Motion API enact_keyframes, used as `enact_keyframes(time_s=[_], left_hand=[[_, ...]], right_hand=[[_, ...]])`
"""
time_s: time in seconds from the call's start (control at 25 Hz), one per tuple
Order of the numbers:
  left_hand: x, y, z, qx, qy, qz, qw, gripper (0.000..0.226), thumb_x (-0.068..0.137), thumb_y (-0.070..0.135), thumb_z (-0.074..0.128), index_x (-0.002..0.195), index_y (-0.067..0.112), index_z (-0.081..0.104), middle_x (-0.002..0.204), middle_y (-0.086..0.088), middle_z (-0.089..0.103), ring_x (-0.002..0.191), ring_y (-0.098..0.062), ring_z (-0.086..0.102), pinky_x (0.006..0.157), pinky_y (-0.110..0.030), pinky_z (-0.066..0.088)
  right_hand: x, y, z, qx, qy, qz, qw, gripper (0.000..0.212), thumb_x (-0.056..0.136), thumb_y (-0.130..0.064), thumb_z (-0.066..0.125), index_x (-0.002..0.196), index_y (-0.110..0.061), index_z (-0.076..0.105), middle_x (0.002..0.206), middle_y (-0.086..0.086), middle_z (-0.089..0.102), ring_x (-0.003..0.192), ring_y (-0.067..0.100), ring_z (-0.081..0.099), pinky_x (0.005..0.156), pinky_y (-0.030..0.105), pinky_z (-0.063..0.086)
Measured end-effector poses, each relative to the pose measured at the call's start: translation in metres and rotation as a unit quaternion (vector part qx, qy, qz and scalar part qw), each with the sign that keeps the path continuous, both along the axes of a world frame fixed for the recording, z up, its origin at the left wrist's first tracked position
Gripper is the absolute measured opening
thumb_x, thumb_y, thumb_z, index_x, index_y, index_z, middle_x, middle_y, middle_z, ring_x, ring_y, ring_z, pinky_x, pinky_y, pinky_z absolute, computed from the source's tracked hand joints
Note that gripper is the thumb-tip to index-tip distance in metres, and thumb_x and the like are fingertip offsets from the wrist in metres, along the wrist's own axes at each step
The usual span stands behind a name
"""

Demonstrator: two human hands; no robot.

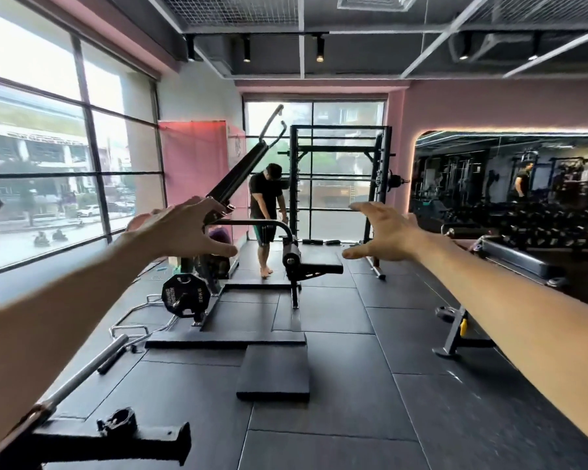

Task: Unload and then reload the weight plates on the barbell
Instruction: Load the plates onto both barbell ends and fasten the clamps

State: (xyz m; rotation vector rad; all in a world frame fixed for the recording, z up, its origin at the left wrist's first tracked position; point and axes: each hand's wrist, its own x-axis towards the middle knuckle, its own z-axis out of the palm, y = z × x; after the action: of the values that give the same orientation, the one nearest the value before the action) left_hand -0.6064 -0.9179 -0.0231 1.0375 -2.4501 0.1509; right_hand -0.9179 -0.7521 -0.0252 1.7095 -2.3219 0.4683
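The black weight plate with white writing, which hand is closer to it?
Left. The left hand is up above the weight plate, on its side of the room. The right hand is far across to the right. Neither touches it.

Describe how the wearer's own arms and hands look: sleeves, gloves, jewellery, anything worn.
Both forearms are bare for as far as the picture shows them; no sleeve edge comes into view. The left hand and the right hand wear no gloves, wraps or straps. No watch or band shows at either wrist, and no ring can be made out on the fingers, though they are slightly blurred.
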Motion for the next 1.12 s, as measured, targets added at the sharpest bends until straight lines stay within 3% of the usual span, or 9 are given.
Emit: enact_keyframes(time_s=[0.12,0.2,0.44,0.6,0.8,1.0,1.12], left_hand=[[-0.027,-0.063,0.011,0.011,0.025,0.030,0.999,0.111,0.050,0.090,0.063,0.141,0.029,0.044,0.146,-0.003,0.046,0.126,-0.024,0.050,0.097,-0.039,0.044],[-0.039,-0.104,0.014,0.011,0.021,0.048,0.999,0.103,0.056,0.078,0.067,0.141,0.028,0.043,0.147,-0.004,0.045,0.127,-0.024,0.049,0.095,-0.039,0.043],[-0.063,-0.241,0.006,0.013,0.029,0.105,0.994,0.118,0.043,0.094,0.060,0.140,0.028,0.045,0.148,-0.002,0.044,0.128,-0.023,0.048,0.098,-0.039,0.040],[-0.072,-0.348,0.005,-0.011,0.025,0.121,0.992,0.104,0.055,0.078,0.072,0.141,0.027,0.044,0.149,-0.002,0.044,0.131,-0.022,0.046,0.102,-0.039,0.040],[-0.082,-0.484,0.024,-0.009,0.015,0.161,0.987,0.114,0.047,0.092,0.064,0.141,0.031,0.043,0.152,0.000,0.041,0.134,-0.023,0.044,0.105,-0.043,0.040],[-0.094,-0.604,0.015,-0.010,0.006,0.206,0.978,0.096,0.059,0.076,0.072,0.140,0.034,0.043,0.152,0.005,0.040,0.133,-0.021,0.045,0.096,-0.038,0.037],[-0.099,-0.679,0.002,0.006,-0.005,0.231,0.973,0.108,0.051,0.090,0.064,0.141,0.035,0.042,0.153,0.006,0.039,0.135,-0.021,0.044,0.102,-0.043,0.039]], right_hand=[[-0.040,-0.085,0.013,-0.005,0.004,0.029,1.000,0.102,0.073,-0.063,0.073,0.153,-0.032,0.019,0.161,0.000,0.021,0.147,0.025,0.023,0.115,0.054,0.020],[-0.059,-0.137,0.017,-0.005,0.002,0.049,0.999,0.102,0.072,-0.064,0.073,0.153,-0.032,0.020,0.161,-0.001,0.022,0.146,0.024,0.024,0.115,0.052,0.022],[-0.093,-0.305,0.004,-0.004,0.022,0.097,0.995,0.099,0.072,-0.065,0.072,0.152,-0.034,0.021,0.160,-0.003,0.024,0.145,0.022,0.027,0.109,0.046,0.026],[-0.108,-0.426,0.003,-0.014,0.028,0.123,0.992,0.099,0.072,-0.063,0.074,0.152,-0.033,0.024,0.159,-0.005,0.026,0.144,0.021,0.029,0.110,0.048,0.026],[-0.125,-0.581,0.018,-0.021,0.016,0.153,0.988,0.100,0.070,-0.066,0.073,0.151,-0.035,0.022,0.159,-0.003,0.027,0.145,0.023,0.027,0.112,0.050,0.024],[-0.136,-0.730,0.009,-0.014,0.006,0.187,0.982,0.100,0.071,-0.066,0.072,0.152,-0.034,0.022,0.158,-0.001,0.028,0.145,0.023,0.026,0.112,0.050,0.022],[-0.145,-0.823,-0.003,-0.009,0.000,0.214,0.977,0.098,0.072,-0.063,0.073,0.151,-0.034,0.023,0.157,0.001,0.028,0.144,0.024,0.027,0.112,0.052,0.021]])
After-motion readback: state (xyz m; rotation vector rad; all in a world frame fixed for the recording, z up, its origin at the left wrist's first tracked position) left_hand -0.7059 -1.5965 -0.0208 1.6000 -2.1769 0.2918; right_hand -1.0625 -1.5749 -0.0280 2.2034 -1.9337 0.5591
